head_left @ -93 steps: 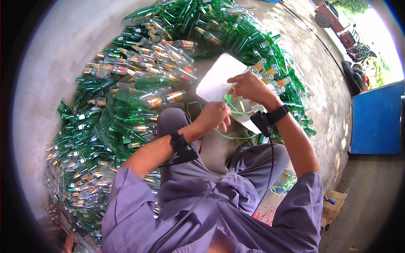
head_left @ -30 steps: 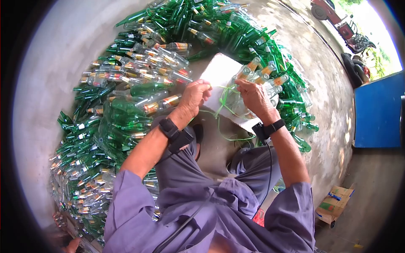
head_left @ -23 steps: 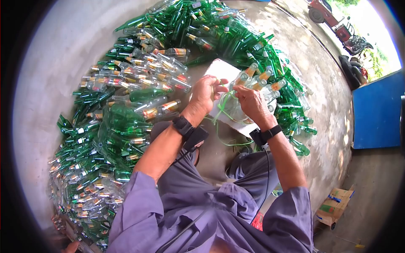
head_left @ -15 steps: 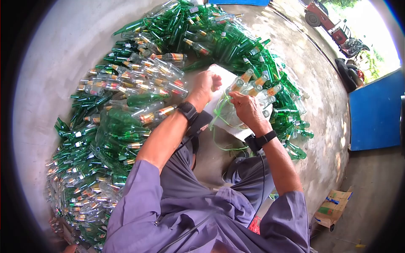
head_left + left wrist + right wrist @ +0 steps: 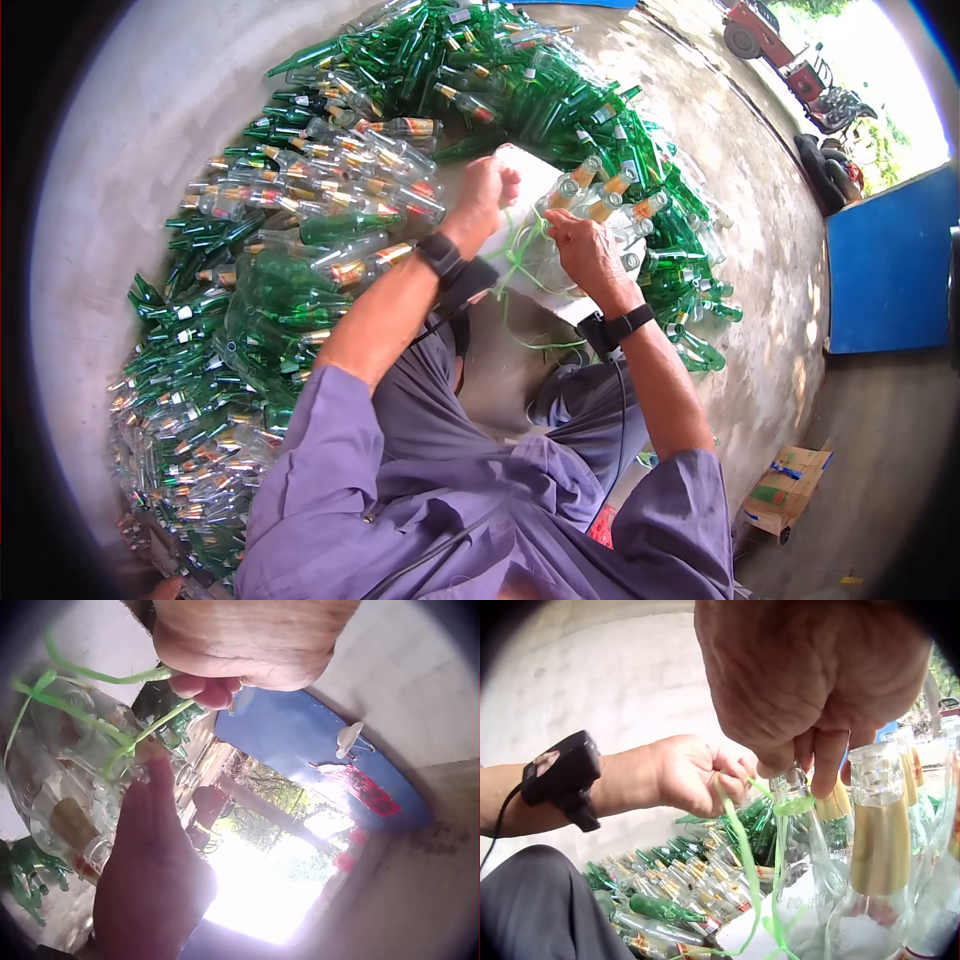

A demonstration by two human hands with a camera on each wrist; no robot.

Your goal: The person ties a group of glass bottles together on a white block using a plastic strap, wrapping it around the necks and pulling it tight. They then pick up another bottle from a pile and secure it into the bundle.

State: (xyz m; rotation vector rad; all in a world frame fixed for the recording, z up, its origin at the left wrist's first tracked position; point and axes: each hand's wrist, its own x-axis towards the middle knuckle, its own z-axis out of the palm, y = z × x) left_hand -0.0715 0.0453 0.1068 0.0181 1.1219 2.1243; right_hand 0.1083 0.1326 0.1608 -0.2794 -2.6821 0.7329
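Observation:
A bundle of clear bottles (image 5: 605, 200) with gold-foil necks (image 5: 877, 847) stands on a white sheet (image 5: 530, 168). A thin green string (image 5: 515, 250) runs round the bottle necks. My left hand (image 5: 505, 195) pinches one end of the green string (image 5: 97, 675) and holds it taut, a little left of the bundle. In the right wrist view my left hand (image 5: 724, 780) shows with the green string (image 5: 742, 840) running from its fingers. My right hand (image 5: 560, 225) sits on the bundle, and my right hand (image 5: 802, 761) curls its fingers over the string at a clear bottle's neck (image 5: 795, 802).
A wide heap of green and clear bottles (image 5: 300, 250) lies on the concrete floor around the left and far side. A blue panel (image 5: 890, 270) stands to the right. A cardboard box (image 5: 785, 495) is at the lower right, a red vehicle (image 5: 790, 55) far off.
My left hand has moved up and away from my body, drawing the green string tighter. My right hand has stayed on the bottle necks.

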